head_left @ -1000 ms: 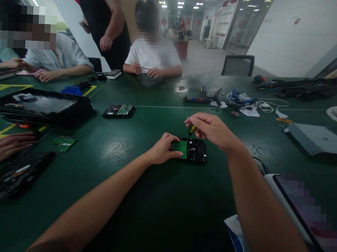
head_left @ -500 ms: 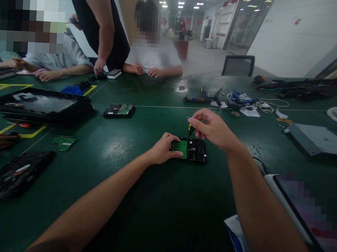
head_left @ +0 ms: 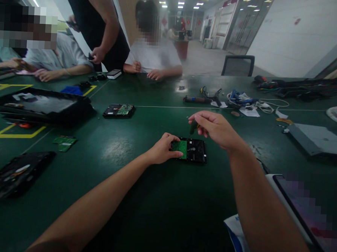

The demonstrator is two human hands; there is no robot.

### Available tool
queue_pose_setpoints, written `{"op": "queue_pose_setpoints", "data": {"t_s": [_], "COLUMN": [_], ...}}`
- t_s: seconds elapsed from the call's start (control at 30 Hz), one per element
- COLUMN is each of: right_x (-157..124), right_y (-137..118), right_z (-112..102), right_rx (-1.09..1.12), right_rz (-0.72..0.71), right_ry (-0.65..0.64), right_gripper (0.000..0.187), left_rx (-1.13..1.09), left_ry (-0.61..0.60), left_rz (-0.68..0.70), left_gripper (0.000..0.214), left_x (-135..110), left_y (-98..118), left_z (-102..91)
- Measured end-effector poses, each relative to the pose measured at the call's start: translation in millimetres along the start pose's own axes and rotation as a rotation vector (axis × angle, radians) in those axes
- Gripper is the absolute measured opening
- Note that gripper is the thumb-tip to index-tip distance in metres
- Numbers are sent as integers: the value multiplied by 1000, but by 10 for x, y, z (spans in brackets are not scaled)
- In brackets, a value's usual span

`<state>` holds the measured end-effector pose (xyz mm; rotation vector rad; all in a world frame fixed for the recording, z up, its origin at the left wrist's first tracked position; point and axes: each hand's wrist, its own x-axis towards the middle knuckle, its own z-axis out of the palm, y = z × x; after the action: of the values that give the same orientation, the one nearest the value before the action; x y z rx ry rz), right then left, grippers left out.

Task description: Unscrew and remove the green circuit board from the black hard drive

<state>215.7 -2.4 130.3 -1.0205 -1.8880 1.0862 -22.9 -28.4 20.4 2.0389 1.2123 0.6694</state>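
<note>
A black hard drive [head_left: 197, 152] lies flat on the green tabletop, its green circuit board [head_left: 181, 146] facing up. My left hand [head_left: 165, 148] grips the drive's left end, thumb on the near side and fingers over the far side. In my right hand [head_left: 208, 126] is a small screwdriver [head_left: 193, 126] with a dark and yellow handle, held between thumb and fingers. Its shaft points down at the drive's far edge, near the board's right border; whether the tip sits in a screw is too small to tell.
Another hard drive [head_left: 118, 111] lies further off to the left, with a loose circuit board [head_left: 65, 143] and a black drive casing [head_left: 19, 174] nearer. Black trays [head_left: 42, 104] stand at left. A tablet-like screen [head_left: 299, 208] and a grey metal box [head_left: 317, 139] are at right. Several people sit or stand opposite.
My right hand has shifted slightly down and turned, so more of the screwdriver's handle shows. My left hand and the drive stay put. The standing person's hand has lifted off the table.
</note>
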Motion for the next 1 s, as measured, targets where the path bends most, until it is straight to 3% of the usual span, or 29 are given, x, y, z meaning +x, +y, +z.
{"op": "queue_pose_setpoints", "data": {"t_s": [0.4,0.57,1.0], "right_x": [12,5,-6], "right_y": [31,-10,-39], "right_z": [72,26,50], "right_rx": [11,-11,-65], "right_rz": [32,-29,-44], "right_ry": [70,-6,25], "right_gripper": [34,27,29], "left_rx": [7,-5,-19], "left_ry": [-8,-3,-25], "left_rz": [-15,-6,-7], "left_gripper": [64,62,67], "left_x": [6,-3,-2], "left_y": [24,30,49], "left_z": [-8,-11,-8]}}
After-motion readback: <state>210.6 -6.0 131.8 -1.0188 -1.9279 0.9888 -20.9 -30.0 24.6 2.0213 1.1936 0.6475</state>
